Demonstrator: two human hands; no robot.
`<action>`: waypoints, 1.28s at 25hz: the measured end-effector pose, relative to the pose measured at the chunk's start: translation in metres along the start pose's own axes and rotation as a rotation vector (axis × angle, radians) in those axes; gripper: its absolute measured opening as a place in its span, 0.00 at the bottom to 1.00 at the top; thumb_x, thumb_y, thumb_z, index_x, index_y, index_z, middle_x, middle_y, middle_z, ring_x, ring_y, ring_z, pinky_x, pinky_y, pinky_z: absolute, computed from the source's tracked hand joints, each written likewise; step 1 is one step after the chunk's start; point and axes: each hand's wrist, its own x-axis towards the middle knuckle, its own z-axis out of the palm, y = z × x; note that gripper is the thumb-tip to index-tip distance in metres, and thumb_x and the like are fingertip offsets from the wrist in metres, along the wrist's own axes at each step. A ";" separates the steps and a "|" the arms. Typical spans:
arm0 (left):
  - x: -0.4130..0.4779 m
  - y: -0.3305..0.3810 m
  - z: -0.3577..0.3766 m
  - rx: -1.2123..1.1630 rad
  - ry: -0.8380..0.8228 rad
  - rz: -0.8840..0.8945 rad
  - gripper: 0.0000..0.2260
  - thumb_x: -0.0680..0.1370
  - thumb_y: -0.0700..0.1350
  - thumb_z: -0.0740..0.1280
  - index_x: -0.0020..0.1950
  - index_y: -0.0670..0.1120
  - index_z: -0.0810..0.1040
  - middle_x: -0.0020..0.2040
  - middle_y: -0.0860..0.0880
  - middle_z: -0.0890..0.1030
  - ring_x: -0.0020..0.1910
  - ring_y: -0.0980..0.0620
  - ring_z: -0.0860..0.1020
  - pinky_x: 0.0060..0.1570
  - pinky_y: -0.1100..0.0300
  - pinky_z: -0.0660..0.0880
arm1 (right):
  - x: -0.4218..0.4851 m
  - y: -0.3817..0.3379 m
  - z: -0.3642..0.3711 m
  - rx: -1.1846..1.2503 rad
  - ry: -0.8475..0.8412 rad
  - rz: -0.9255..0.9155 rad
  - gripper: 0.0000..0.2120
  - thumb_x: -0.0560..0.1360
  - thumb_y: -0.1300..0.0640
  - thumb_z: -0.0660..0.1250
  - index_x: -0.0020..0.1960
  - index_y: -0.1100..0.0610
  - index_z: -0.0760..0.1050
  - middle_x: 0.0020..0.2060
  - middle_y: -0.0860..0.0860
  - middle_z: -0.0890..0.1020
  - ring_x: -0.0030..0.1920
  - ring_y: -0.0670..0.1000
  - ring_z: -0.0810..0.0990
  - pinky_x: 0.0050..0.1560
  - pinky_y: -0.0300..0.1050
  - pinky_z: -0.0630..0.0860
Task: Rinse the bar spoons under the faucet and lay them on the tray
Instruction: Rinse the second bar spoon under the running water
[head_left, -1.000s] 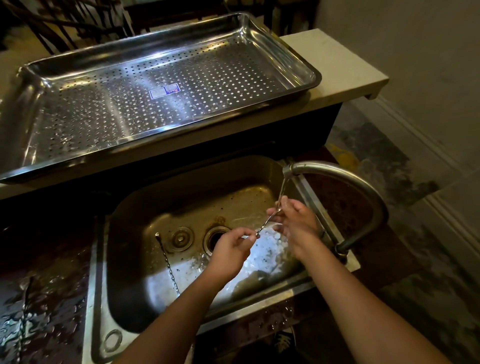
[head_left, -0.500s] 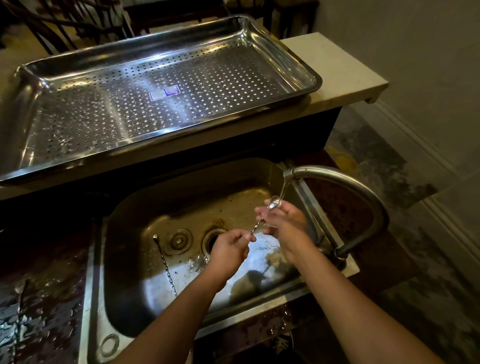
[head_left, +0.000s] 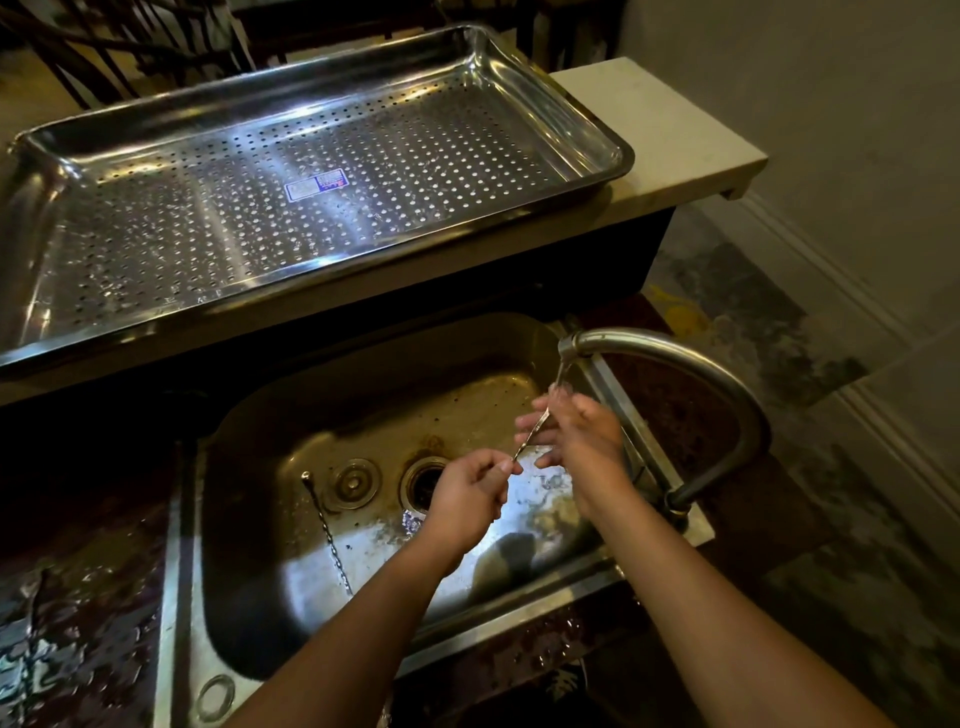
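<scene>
Stainless steel dominates: a wide perforated tray (head_left: 617, 156) with a small blue label sits on the pale ledge (head_left: 670, 130) behind the sink (head_left: 363, 384), raised above it, and holds no spoons. The sink itself is a worn metal basin with a wet floor. At the sink's right rim stands the faucet (head_left: 717, 379), whose curved spout arches back over the basin's right rear corner and runs a thin stream of water (head_left: 561, 373).

Both hands are over the sink's right half. The right hand (head_left: 584, 436) is directly under the stream, its fingers spread and half bent around the upper shaft of a bar spoon (head_left: 534, 430). The left hand (head_left: 467, 493), fingers curled, pinches the lower end of the same spoon between thumb and fingertips. The spoon slants up from left hand to right, its top end in the water.

A second bar spoon (head_left: 326, 530), with a twisted shaft, lies on the sink's floor at the left. Between it and the hands are a round plug (head_left: 351, 483) and the open drain (head_left: 423, 480).
</scene>
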 end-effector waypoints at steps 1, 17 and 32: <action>0.000 0.000 0.001 0.004 0.005 -0.002 0.09 0.81 0.42 0.61 0.46 0.42 0.79 0.30 0.49 0.72 0.28 0.54 0.69 0.29 0.63 0.68 | 0.000 0.000 -0.001 0.015 -0.001 -0.006 0.08 0.82 0.56 0.62 0.52 0.59 0.77 0.40 0.55 0.87 0.36 0.51 0.86 0.26 0.38 0.76; 0.010 -0.004 0.012 -0.051 0.008 0.047 0.08 0.81 0.39 0.60 0.48 0.38 0.77 0.34 0.47 0.76 0.34 0.53 0.74 0.40 0.62 0.74 | -0.001 -0.005 -0.008 -0.100 -0.030 -0.082 0.12 0.82 0.51 0.60 0.53 0.55 0.80 0.42 0.54 0.86 0.38 0.52 0.84 0.42 0.49 0.82; 0.024 0.037 0.019 0.092 0.012 0.284 0.06 0.78 0.37 0.64 0.50 0.47 0.78 0.45 0.49 0.83 0.46 0.52 0.81 0.49 0.54 0.79 | -0.005 -0.024 -0.011 -0.405 -0.105 -0.307 0.09 0.80 0.57 0.66 0.54 0.47 0.82 0.47 0.42 0.82 0.47 0.38 0.81 0.41 0.25 0.74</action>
